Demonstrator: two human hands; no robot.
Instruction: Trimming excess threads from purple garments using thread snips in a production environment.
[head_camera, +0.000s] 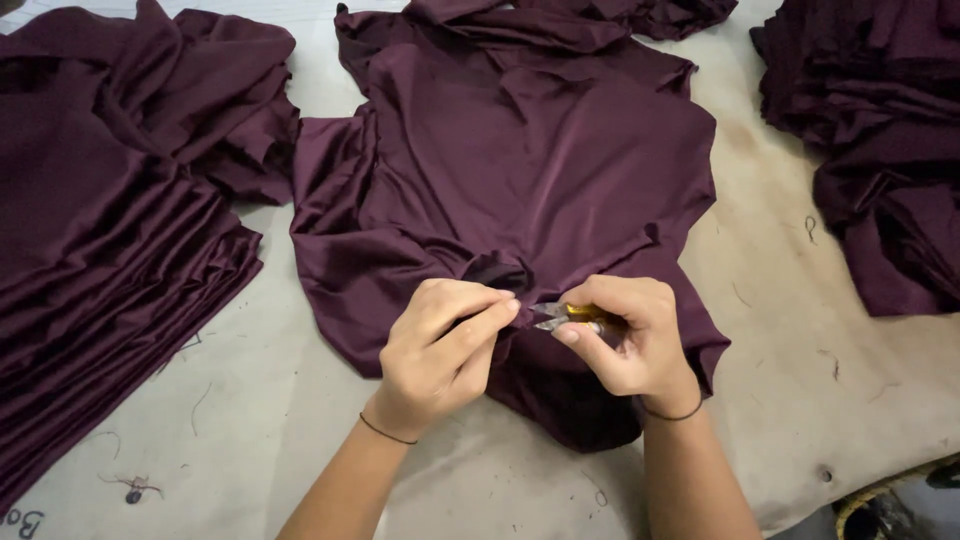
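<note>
A dark maroon satin garment (520, 170) lies spread on the pale table, its near edge bunched up between my hands. My left hand (440, 345) pinches a fold of the fabric at that bunched spot. My right hand (630, 340) grips a small yellow-handled thread snipper (568, 317), its metal blades pointing left at the pinched fold, almost touching my left fingertips. Both wrists wear a thin dark band.
A tall stack of folded maroon pieces (110, 250) fills the left side. Another heap of the same cloth (880, 150) sits at the right. Loose threads dot the worn table surface (800, 340). The table edge and a dark round container (880, 515) show at bottom right.
</note>
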